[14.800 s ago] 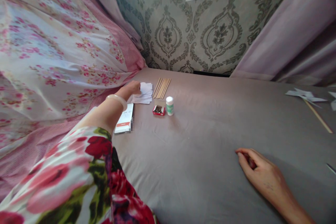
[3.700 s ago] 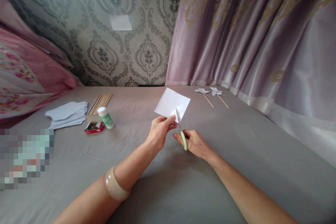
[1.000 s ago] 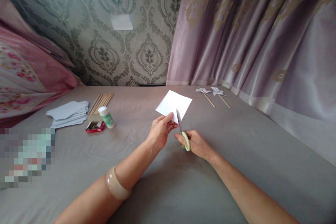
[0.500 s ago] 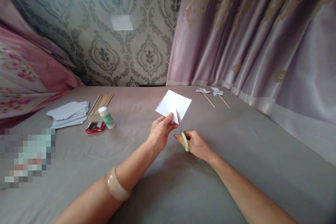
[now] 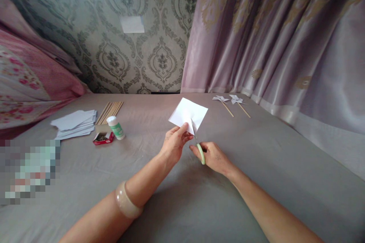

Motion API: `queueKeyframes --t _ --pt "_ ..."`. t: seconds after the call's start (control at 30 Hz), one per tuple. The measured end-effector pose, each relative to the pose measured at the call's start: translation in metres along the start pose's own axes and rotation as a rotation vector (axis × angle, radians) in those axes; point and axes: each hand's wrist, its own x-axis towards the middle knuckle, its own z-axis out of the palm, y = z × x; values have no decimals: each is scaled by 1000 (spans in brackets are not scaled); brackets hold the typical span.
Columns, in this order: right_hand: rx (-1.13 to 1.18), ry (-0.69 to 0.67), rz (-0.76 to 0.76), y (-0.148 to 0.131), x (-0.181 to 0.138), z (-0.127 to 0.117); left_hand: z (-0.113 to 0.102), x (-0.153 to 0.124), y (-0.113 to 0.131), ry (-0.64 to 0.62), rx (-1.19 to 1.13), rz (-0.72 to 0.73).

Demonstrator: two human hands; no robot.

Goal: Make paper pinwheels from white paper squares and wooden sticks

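My left hand (image 5: 175, 142) pinches a white square of paper (image 5: 188, 111) near its lower corner, thumb on top. The paper is held above the grey cloth, one corner toward me. In my right hand (image 5: 212, 156) is a pair of scissors (image 5: 201, 153) with pale green handles; the fingers are wrapped round the loops. The blades lie at the paper's lower right, pointing up toward its middle. They look nearly closed, and part of the lower blade is hidden by the paper.
At the left are a stack of white paper (image 5: 75, 123), a bundle of wooden sticks (image 5: 110, 112), a white and green bottle (image 5: 116, 128) and a red box (image 5: 103, 138) of small metal pieces. Two paper pinwheels (image 5: 236, 100) on sticks lie at the back right, near the curtain (image 5: 228, 45).
Almost nothing differs. The paper's right corner has shifted very slightly; both hands and the scissors hold the same place.
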Motion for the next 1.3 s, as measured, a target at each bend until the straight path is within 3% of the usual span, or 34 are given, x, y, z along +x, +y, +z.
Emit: queueKeyframes --t 0.33,0.47,0.67,0.87,1.17,1.3 --pt "74 9 20 1 0 1 -6 10 18 70 37 119" --pt "272 186 60 2 7 -13 -17 22 25 54 153 149" --pt "516 449 93 13 17 -41 -26 28 18 -44 299 25" --pt "569 389 63 20 17 -44 -29 29 12 -32 411 17" --pt "587 319 79 19 16 -39 -27 22 10 -176 529 15" --pt "556 324 113 16 14 -38 -26 19 10 -182 570 47"
